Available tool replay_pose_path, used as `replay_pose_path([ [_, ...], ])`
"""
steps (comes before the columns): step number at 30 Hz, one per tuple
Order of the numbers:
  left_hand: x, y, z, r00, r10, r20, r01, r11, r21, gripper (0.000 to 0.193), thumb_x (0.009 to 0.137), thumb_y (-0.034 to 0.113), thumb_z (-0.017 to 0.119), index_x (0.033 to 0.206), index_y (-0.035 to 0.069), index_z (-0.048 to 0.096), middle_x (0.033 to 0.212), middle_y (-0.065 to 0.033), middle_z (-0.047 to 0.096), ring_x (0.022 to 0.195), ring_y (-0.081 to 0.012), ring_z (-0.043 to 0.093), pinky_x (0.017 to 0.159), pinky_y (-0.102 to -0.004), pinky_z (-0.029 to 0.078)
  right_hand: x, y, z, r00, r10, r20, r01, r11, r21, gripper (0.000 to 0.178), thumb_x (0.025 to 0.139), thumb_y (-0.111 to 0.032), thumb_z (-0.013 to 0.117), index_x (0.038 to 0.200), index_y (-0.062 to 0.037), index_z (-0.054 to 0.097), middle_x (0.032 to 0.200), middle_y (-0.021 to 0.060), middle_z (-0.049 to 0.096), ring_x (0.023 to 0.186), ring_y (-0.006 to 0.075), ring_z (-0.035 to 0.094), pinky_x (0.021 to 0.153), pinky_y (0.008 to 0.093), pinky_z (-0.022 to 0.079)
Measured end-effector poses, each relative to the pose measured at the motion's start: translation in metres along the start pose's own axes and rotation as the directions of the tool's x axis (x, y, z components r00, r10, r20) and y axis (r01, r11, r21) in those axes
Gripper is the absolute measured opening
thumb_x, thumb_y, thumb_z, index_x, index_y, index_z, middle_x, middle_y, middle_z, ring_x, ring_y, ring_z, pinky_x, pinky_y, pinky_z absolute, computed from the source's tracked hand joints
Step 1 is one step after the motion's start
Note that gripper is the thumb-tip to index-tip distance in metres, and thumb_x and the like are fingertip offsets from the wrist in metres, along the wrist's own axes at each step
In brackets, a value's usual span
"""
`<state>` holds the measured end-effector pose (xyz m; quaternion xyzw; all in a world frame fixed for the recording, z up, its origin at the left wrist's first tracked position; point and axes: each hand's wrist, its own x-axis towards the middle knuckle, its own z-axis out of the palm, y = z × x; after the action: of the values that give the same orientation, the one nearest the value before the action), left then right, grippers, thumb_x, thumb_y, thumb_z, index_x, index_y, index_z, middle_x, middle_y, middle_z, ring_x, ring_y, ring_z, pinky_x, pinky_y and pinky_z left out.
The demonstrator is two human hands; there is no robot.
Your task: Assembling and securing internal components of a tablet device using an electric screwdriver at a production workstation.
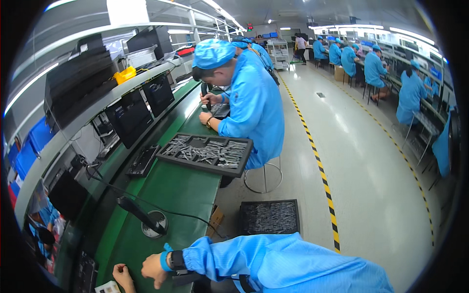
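Observation:
My left hand (123, 278) is low over the green workbench (181, 190), partly cut off by the lower edge. Its fingers do not show clearly enough to tell their grip. Beside it, a small white piece (107, 287) is only partly in view. My right hand (154, 270), in a blue sleeve with a dark band at the wrist, reaches in from the right just above the bench. Its fingers point down, somewhat apart, and nothing shows in them. Beyond my hands, a black corded handheld tool (139, 214) leans across a round mesh-topped base (155, 225).
A black compartment tray (238, 171) of small grey metal parts overhangs the bench edge. Another full tray (270, 217) stands lower, beside the bench. A seated co-worker (251, 107) handles a black tool further along. A cable (171, 210) crosses the bench; monitors (128, 119) line the left.

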<state>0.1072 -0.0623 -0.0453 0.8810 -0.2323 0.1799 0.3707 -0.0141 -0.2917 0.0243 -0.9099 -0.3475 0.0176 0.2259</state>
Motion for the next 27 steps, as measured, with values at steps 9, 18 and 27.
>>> replay_pose_path([
  [9, 0.026, -0.038, 0.022, 0.949, -0.313, -0.030, 0.273, 0.869, -0.412, 0.009, 0.073, 0.001, 0.051, 0.080, -0.001, 0.057, 0.073, -0.0045, 0.060, 0.067, -0.0118, 0.055, 0.059, -0.0248, 0.045, 0.132, 0.030, 0.027, 0.979, 0.001, -0.202, 0.085, 0.906, 0.415, 0.015, 0.073, -0.012, 0.055, 0.071, -0.0006, 0.064, 0.063, 0.0122, 0.065, 0.054, 0.0224, 0.064, 0.053, 0.0335, 0.050],
  [18, 0.018, -0.009, 0.002, 0.911, -0.407, -0.070, 0.354, 0.857, -0.373, 0.013, 0.076, -0.002, 0.061, 0.089, 0.000, 0.063, 0.083, -0.0059, 0.063, 0.075, -0.0132, 0.057, 0.068, -0.0258, 0.047, 0.139, 0.054, 0.054, 0.990, 0.075, -0.120, 0.059, 0.551, 0.832, 0.022, 0.092, -0.025, 0.055, 0.099, -0.0045, 0.060, 0.073, 0.0070, 0.065, 0.067, 0.0117, 0.064, 0.061, 0.0283, 0.051],
  [27, 0.017, 0.003, 0.001, 0.916, -0.373, -0.146, 0.340, 0.918, -0.206, 0.013, 0.073, 0.010, 0.061, 0.085, 0.007, 0.063, 0.082, -0.0085, 0.064, 0.071, -0.0281, 0.063, 0.061, -0.0354, 0.049, 0.128, 0.052, 0.043, 0.974, 0.205, 0.101, -0.182, 0.430, 0.884, 0.017, 0.093, -0.015, 0.052, 0.091, -0.0001, 0.059, 0.070, 0.0033, 0.061, 0.064, 0.0078, 0.056, 0.058, 0.0221, 0.047],
])
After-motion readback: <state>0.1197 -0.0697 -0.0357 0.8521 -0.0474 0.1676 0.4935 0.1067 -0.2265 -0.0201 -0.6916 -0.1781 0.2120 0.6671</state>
